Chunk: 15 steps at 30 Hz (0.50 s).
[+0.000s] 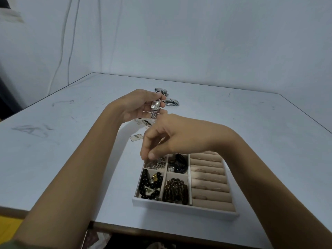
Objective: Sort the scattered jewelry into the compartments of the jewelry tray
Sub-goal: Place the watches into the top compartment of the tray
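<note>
Silver rectangular watch [155, 104], link band [154, 115], left hand [135, 107]

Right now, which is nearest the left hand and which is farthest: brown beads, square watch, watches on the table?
1. Square watch: held in the left hand.
2. Watches on the table: just beyond the hand, slightly right.
3. Brown beads: in the tray's front middle compartment, nearest the person.

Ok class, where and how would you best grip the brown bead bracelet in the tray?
Probably pinch the topmost beads of the brown bead bracelet, coming straight down: it lies heaped in a jewelry tray compartment whose walls block the sides.
</note>
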{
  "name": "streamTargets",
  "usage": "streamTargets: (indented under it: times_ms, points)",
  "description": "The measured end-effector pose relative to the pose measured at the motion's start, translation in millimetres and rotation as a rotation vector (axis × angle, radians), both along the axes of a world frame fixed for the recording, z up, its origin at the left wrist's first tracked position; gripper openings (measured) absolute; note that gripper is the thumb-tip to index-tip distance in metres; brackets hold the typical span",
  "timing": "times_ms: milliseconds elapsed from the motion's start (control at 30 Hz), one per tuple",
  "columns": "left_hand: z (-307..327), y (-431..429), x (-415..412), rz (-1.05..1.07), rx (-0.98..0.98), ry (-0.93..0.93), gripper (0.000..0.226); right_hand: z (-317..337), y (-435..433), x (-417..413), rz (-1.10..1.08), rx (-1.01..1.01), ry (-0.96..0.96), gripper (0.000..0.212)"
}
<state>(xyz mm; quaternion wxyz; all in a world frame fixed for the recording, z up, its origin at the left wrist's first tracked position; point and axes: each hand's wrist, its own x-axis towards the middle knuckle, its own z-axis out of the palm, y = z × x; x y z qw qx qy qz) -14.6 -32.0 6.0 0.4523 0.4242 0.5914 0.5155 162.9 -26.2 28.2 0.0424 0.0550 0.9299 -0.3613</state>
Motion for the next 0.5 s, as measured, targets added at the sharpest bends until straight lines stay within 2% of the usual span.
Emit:
streamTargets:
  times_ms: [167,267,333,400,500]
  points:
    - [-1.2,1.1,-2.4,-0.014,0.016,0.067,0.020,12.9,10.5,15.4,-0.090,-0.096,0.191,0.018]
    - [-1.1,1.5,-2.6,0.011,0.038,0.044,0.021,15.1,38.7,32.1,-0.347,-0.060,0.334,0.018]
    - [-0.7,1.2,-1.2,0.016,0.052,0.032,0.023,4.6,66.9,42.3,-0.565,0.046,0.382,0.018]
    - [-0.4,0.8,0.8,0.024,0.056,0.050,0.024,-13.2,95.2,50.4,-0.730,0.209,0.327,0.022]
    - [0.9,1.4,5.4,0.025,0.062,0.072,0.026,-44.1,123.1,56.8,-0.807,0.344,0.120,0.035]
